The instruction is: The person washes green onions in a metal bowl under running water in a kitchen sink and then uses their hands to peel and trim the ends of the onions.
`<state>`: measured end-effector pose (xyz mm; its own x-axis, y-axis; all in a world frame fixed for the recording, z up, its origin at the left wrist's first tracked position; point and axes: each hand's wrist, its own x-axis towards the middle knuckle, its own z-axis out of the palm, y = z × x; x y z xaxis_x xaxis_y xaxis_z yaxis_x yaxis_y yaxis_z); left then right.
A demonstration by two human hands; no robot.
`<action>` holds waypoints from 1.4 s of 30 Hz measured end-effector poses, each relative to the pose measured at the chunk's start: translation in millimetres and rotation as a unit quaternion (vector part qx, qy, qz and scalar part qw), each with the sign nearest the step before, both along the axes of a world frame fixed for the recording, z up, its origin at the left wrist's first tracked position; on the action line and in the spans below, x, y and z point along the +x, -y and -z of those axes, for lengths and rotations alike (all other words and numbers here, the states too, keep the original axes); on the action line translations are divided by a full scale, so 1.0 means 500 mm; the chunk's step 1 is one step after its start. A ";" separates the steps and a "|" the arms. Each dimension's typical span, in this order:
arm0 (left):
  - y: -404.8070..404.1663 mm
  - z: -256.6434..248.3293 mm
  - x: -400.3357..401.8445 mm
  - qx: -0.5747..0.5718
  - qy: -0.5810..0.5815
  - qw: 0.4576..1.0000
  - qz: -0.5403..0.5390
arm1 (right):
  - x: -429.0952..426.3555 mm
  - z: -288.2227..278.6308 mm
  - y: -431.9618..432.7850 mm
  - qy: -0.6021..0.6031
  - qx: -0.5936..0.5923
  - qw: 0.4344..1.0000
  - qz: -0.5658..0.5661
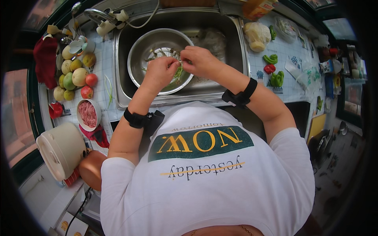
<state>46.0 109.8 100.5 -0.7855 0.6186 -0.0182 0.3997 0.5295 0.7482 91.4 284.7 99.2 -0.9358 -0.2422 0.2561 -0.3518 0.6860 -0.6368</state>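
Note:
Both hands meet above a stainless steel bowl (132, 59) that sits in the sink. My left hand (161, 70) and my right hand (198, 60) pinch a thin pale stem (181, 61) between their fingertips. Its ends are mostly hidden by the fingers. Inside the bowl lie green stems (178, 73) and brownish root-like trimmings (161, 53), along with what looks like a little water. The hands partly cover these. Each wrist wears a black strap with a small device.
The steel sink (206, 98) surrounds the bowl, with a clear plastic bag (212, 44) behind it and a faucet (102, 17) at the back left. Left are fruits (79, 77), scallions (109, 91), and a bowl of raw meat (88, 115). Peppers (276, 79) lie right.

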 end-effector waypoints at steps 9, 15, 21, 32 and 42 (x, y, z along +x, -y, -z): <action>-0.014 0.006 0.001 0.037 -0.139 0.990 0.002 | 0.002 0.015 0.010 0.136 -0.162 0.970 0.122; -0.027 0.015 -0.009 0.031 -0.195 0.980 -0.010 | -0.016 0.025 0.004 0.251 -0.290 0.908 0.168; -0.039 0.018 -0.011 0.034 -0.197 0.979 -0.030 | -0.024 0.032 0.000 0.339 -0.463 0.796 0.192; 0.005 -0.015 -0.050 0.347 0.408 0.835 -0.130 | -0.019 0.092 -0.104 0.350 -0.387 0.824 0.218; 0.015 -0.058 -0.062 0.486 0.553 0.649 -0.191 | 0.052 0.209 -0.180 0.228 0.185 0.922 0.253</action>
<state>15.1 102.3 129.6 -0.7236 0.5243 -0.4488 -0.6887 -0.5056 0.5198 117.2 374.8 -5.5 -0.9428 0.2635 -0.2043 0.3196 0.8889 -0.3283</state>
